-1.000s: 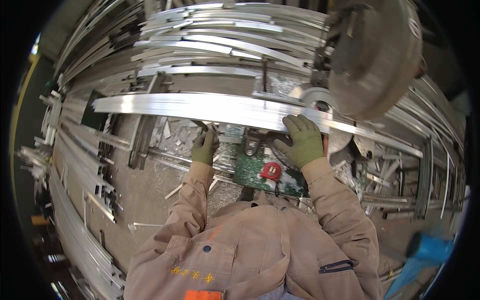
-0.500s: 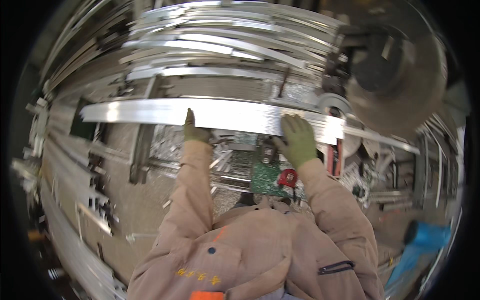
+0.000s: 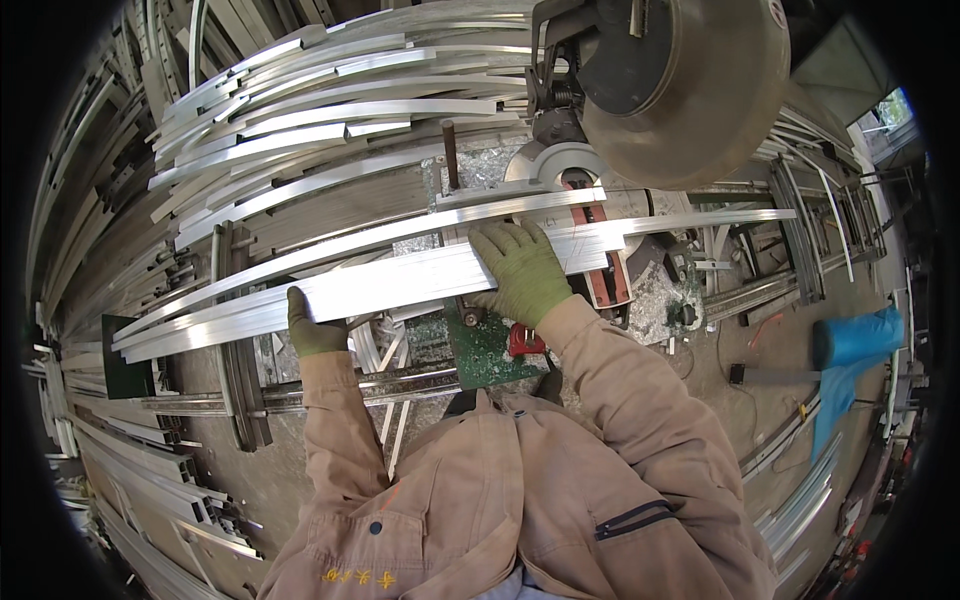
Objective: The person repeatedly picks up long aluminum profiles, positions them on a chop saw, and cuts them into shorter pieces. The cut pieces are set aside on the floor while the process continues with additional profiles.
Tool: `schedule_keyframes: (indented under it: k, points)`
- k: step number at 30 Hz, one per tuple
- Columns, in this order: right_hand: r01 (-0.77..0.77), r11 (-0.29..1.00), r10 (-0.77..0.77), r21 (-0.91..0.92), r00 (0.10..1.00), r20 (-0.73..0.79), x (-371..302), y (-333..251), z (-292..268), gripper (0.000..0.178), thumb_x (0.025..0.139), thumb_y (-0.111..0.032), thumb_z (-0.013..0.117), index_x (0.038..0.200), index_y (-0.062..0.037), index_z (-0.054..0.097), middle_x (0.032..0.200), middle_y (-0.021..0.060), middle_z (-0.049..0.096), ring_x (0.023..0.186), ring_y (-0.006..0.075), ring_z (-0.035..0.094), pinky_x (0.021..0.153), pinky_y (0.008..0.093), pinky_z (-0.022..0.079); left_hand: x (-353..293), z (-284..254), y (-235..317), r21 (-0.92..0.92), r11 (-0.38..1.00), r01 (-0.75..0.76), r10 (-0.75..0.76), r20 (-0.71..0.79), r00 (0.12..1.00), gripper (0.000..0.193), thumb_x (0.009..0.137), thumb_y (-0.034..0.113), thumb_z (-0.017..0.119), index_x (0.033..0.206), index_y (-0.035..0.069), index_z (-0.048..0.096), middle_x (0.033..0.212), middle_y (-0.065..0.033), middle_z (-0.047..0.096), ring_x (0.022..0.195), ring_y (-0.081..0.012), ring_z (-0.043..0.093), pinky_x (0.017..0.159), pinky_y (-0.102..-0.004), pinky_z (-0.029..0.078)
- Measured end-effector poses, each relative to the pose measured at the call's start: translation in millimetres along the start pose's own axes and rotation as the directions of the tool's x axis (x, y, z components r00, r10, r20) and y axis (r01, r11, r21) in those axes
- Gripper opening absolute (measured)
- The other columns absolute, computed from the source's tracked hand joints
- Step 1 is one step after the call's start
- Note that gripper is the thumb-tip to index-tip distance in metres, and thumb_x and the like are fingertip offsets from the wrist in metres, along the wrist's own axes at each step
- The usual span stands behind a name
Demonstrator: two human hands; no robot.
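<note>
My left hand (image 3: 316, 326), in a green work glove, grips the near edge of a bundle of silvery aluminium profiles (image 3: 400, 283), its thumb up along the side and its fingers hidden beneath. Further right, my gloved right hand (image 3: 521, 268) is closed over the top of the same bundle, fingers reaching toward the far edge. The bundle slants across in front of me, its right part over the red insert of a cut-off saw (image 3: 605, 283). Beyond it runs a separate long profile (image 3: 390, 234), with a gap between the two.
The saw's large round guard (image 3: 700, 100) hangs at the upper right. A red tape measure (image 3: 526, 340) lies on a green plate (image 3: 490, 370) near my body. Many profiles (image 3: 290, 120) are stacked at the back. An upright rod (image 3: 450, 155) stands behind the bars. A blue wrapped roll (image 3: 860, 338) lies right.
My view has swung to the right. The bars, which lay close together and level, now slant, and a gap shows between the far profile and the bundle. Both hands keep their grip.
</note>
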State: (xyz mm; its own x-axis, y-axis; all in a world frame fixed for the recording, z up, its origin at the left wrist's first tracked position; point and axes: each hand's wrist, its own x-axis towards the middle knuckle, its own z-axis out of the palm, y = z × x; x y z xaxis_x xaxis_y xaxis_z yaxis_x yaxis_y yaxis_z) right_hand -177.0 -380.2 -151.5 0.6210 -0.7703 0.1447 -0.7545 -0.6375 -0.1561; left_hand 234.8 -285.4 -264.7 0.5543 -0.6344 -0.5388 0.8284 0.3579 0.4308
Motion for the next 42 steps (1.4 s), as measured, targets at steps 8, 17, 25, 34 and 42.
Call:
schedule_keyframes:
  k: [8,17,25,34,42]
  points:
    - [0.009,0.996,-0.008,0.092,1.000,-0.007,-34.0,-3.4,-4.7,0.103,0.090,-0.061,0.095,0.173,-0.0088,0.062,0.163,0.0133,0.068,0.157,0.0364,0.058,0.143,0.0556,0.034,-61.7,-0.6,7.8,-0.003,1.000,0.012,-0.012,0.056,0.998,0.046,0.111,0.035,0.090,0.146,0.008,0.079,0.146,-0.0115,0.084,0.138,-0.0346,0.080,0.125,-0.0587,0.064]
    - [0.069,0.981,-0.051,0.183,0.994,-0.100,-99.0,-39.9,-5.5,0.099,0.082,-0.046,0.102,0.165,-0.0047,0.066,0.152,0.0157,0.070,0.149,0.0383,0.062,0.138,0.0598,0.039,-106.9,-71.7,33.6,0.138,0.990,0.007,-0.014,0.049,0.999,0.045,0.110,0.042,0.090,0.142,0.012,0.082,0.143,-0.0074,0.085,0.135,-0.0323,0.079,0.121,-0.0568,0.065]
    - [0.043,0.962,-0.018,0.271,0.995,-0.095,-156.2,-49.7,8.1,0.098,0.074,-0.036,0.101,0.159,-0.0010,0.069,0.150,0.0200,0.072,0.147,0.0438,0.064,0.134,0.0640,0.044,-141.4,-141.1,24.1,0.215,0.971,0.104,-0.150,0.207,0.967,0.052,0.113,0.052,0.084,0.144,0.011,0.079,0.147,-0.0100,0.083,0.140,-0.0350,0.076,0.129,-0.0598,0.058]
    - [0.066,0.976,-0.045,0.209,0.994,-0.103,-214.5,-69.3,38.9,0.103,0.071,-0.038,0.107,0.159,-0.0017,0.068,0.147,0.0197,0.072,0.137,0.0463,0.066,0.126,0.0656,0.049,-190.2,-152.0,7.0,0.056,0.987,0.152,-0.141,-0.159,0.977,0.047,0.112,0.035,0.092,0.143,0.005,0.076,0.133,-0.0147,0.083,0.124,-0.0323,0.081,0.112,-0.0489,0.068]
    - [0.093,0.955,-0.057,0.280,0.990,-0.132,-196.6,-91.8,33.4,0.107,0.062,-0.051,0.112,0.144,0.0045,0.070,0.124,0.0243,0.073,0.114,0.0509,0.066,0.104,0.0623,0.052,-170.0,-171.8,25.5,0.089,0.930,0.356,-0.357,-0.005,0.934,0.075,0.104,0.061,0.094,0.155,0.010,0.073,0.153,-0.0112,0.079,0.143,-0.0369,0.071,0.133,-0.0593,0.052]
